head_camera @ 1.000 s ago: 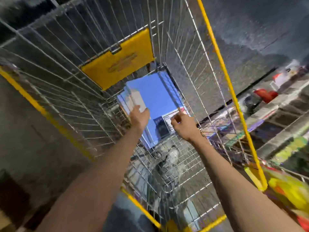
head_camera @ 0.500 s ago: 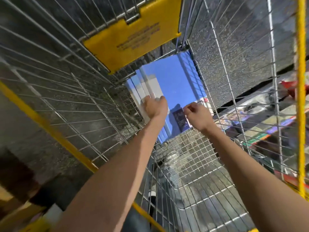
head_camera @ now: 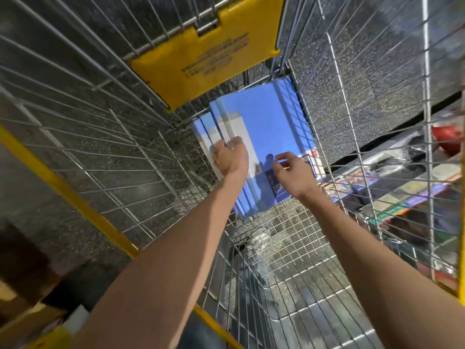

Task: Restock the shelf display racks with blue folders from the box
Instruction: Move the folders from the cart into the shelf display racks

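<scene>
Folders (head_camera: pixel 271 122), blue and glossy, lay stacked and fanned on the wire floor at the far end of the cart (head_camera: pixel 289 248), pushed into its far right corner beneath the yellow seat flap (head_camera: pixel 206 54). The left hand (head_camera: pixel 230 157) gripped the spines along the stack's left edge. The right hand (head_camera: pixel 293 172) pinched the top cover near its front edge, so the hands sat apart, one on each side. The risk, I judged, was slippage: the slick, splayed covers could slide apart on lifting and spill, or a corner could catch in the mesh and bend.
</scene>
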### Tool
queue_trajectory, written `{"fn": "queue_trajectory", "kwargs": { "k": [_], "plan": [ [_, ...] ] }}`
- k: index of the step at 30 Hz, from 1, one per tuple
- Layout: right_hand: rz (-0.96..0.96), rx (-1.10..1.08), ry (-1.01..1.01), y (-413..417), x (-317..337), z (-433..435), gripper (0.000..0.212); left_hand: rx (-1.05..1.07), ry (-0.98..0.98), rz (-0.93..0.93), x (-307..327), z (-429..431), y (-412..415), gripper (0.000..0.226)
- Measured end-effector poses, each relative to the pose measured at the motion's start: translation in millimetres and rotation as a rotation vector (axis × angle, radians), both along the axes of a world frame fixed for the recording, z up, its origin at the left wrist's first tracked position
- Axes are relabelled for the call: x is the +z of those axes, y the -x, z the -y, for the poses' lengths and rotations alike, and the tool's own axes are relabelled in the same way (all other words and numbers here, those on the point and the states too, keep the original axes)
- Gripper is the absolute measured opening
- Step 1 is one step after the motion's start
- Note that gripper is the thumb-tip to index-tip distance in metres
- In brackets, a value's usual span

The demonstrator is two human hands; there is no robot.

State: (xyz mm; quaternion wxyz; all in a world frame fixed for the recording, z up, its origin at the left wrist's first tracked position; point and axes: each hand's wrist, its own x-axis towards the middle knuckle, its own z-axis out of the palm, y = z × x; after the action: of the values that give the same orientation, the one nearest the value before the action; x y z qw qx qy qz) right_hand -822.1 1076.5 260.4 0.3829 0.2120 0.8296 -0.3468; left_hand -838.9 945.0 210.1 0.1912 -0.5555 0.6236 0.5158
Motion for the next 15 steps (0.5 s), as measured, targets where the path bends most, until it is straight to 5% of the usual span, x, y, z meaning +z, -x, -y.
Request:
{"fn": "queue_trajectory", "kwargs": {
  "k": [7, 15],
  "plan": [
    [-0.204, -0.09, 0.085, 20, 14, 5, 0.043, 0.024, -0.218, -0.236, 44, -15, 13, 0.025],
    [-0.315, -0.103, 0.161, 42, 36, -21, 0.039, -0.067, -0.455, -0.301, 57, -31, 29, 0.038]
  ]
}}
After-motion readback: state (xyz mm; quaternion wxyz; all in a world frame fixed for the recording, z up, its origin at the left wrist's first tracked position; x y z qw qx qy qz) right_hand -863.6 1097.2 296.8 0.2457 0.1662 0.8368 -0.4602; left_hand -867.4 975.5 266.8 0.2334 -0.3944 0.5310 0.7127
